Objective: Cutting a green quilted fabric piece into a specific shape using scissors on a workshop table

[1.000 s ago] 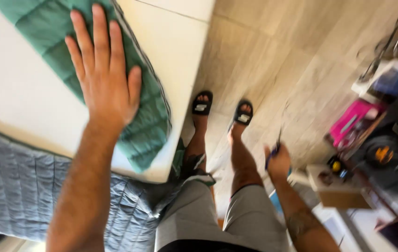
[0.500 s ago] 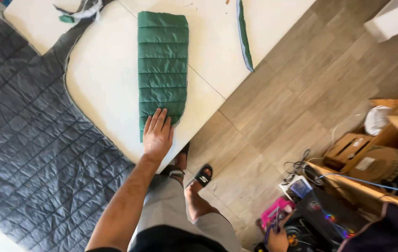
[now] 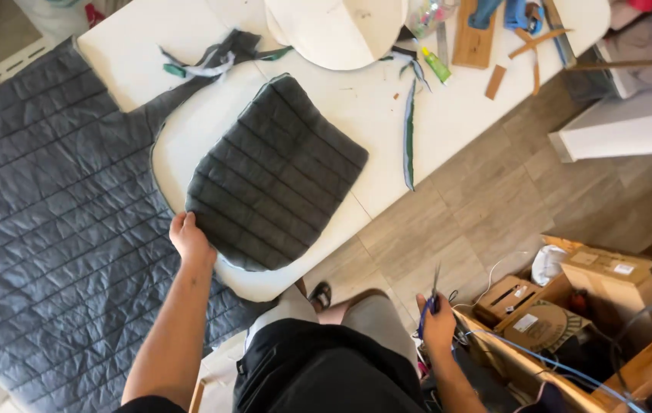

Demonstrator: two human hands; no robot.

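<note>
A dark grey quilted fabric panel (image 3: 276, 176) lies spread flat on the white table (image 3: 433, 130). My left hand (image 3: 188, 239) grips the panel's near-left corner at the table's edge. My right hand (image 3: 437, 325) hangs low beside my leg, off the table, closed around a pair of scissors (image 3: 431, 294) with blue handles, blades pointing up. A large sheet of the same grey quilted fabric (image 3: 43, 222) covers the left part of the table and drapes over its edge.
Fabric scraps (image 3: 211, 57), a long narrow strip (image 3: 408, 138), a white round piece (image 3: 337, 27), a glue bottle (image 3: 436, 65) and wooden pieces (image 3: 473, 34) lie at the table's far side. Cardboard boxes (image 3: 609, 279) and cables crowd the wooden floor (image 3: 479, 222) at right.
The folded green quilted piece under my left hand now lies unfolded, wider, grey side up. My left hand went from pressing flat to gripping its corner. The view has risen.
</note>
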